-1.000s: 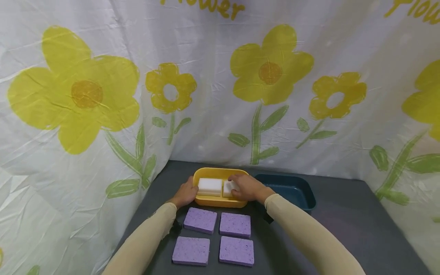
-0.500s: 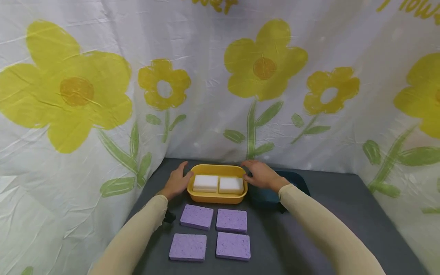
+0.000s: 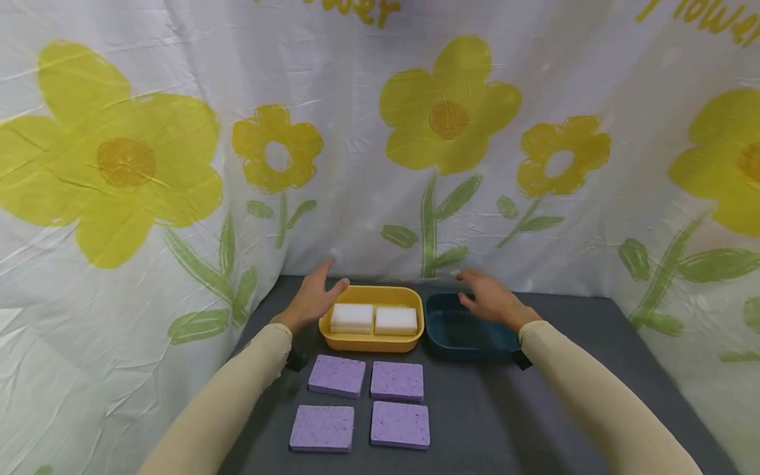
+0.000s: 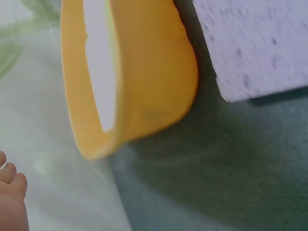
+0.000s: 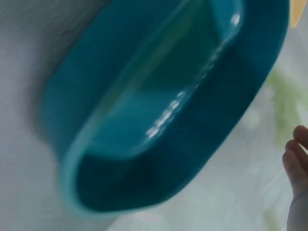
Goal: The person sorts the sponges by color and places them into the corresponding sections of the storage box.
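A yellow bin (image 3: 371, 345) holds two stacks of white sponges, a left stack (image 3: 351, 316) and a right stack (image 3: 396, 320). Beside its left end my left hand (image 3: 311, 297) is raised with the fingers apart, holding nothing. Over the far right part of a dark teal bin (image 3: 469, 353) hovers my right hand (image 3: 491, 300), its fingers loose and nothing in them. In the right wrist view the teal bin (image 5: 144, 96) has a bare, shiny floor. Only a few fingertips of each hand show at the edges of the wrist views.
Several purple sponges lie in two rows in front of the yellow bin, among them a back left one (image 3: 337, 376) and a front right one (image 3: 400, 425). Behind the dark grey table (image 3: 570, 396) hangs a white curtain (image 3: 356, 218) with yellow flowers.
My right hand has let go of the right white stack, left the yellow bin and moved right over the teal one. The left hand has come off the yellow bin's left end.
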The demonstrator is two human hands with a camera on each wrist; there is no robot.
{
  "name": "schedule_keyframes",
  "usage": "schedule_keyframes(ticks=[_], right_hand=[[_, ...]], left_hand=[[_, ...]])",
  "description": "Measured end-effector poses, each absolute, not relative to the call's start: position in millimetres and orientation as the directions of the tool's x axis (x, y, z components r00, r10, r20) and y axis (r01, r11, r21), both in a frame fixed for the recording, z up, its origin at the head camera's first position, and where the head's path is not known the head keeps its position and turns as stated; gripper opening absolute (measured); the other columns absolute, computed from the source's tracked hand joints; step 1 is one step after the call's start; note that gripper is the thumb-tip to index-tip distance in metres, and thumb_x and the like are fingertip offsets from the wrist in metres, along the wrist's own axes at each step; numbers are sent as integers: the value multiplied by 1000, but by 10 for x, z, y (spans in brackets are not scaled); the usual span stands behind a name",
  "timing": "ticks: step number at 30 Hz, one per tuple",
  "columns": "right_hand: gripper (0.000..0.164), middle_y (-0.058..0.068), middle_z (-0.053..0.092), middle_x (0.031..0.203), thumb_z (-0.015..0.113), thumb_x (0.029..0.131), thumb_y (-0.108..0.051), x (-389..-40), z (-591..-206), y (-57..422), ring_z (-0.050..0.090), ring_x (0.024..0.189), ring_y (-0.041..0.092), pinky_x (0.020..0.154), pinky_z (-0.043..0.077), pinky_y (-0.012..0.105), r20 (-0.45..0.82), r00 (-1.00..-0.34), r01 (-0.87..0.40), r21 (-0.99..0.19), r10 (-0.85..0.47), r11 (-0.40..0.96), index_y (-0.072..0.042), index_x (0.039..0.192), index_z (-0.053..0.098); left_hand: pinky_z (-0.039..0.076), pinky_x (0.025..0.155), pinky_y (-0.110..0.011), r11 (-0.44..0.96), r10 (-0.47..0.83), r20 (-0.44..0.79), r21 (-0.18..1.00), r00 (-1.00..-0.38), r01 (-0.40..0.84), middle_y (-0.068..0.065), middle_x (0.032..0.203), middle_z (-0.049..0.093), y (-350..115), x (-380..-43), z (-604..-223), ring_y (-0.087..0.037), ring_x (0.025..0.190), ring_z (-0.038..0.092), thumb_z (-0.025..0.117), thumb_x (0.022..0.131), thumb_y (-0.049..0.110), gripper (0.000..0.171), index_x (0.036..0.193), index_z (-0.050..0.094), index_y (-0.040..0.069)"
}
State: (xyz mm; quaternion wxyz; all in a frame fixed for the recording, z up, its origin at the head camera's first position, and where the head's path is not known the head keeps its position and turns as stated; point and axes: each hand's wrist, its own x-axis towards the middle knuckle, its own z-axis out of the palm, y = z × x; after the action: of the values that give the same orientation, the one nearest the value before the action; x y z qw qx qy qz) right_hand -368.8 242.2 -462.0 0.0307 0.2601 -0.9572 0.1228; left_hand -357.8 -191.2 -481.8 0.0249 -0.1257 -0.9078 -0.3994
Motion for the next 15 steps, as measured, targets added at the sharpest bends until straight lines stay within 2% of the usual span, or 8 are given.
schedule_keyframes(ticks=[7,15], right_hand=[[48,30,58,153,61,111,-19,-3574,-4706,2833,57,139,51,111,48,67,135,-899,-438,-245,-417,865,5,152,55],[48,35,55,153,56,112,-18,-3458,-4833,3177,54,139,55,111,46,70,137,-929,-367,-245,-343,897,10,151,53]], left_hand=[[28,130,-65,616,340,263,663,-903,426,-21,179,28,-1696,-3441,-4709,-45,164,30,62,109,48,86,174,23,8],[29,132,-58,605,482,306,561,-821,564,-16,180,30,-1380,-3200,-4671,-37,165,32,69,104,49,91,174,27,8]])
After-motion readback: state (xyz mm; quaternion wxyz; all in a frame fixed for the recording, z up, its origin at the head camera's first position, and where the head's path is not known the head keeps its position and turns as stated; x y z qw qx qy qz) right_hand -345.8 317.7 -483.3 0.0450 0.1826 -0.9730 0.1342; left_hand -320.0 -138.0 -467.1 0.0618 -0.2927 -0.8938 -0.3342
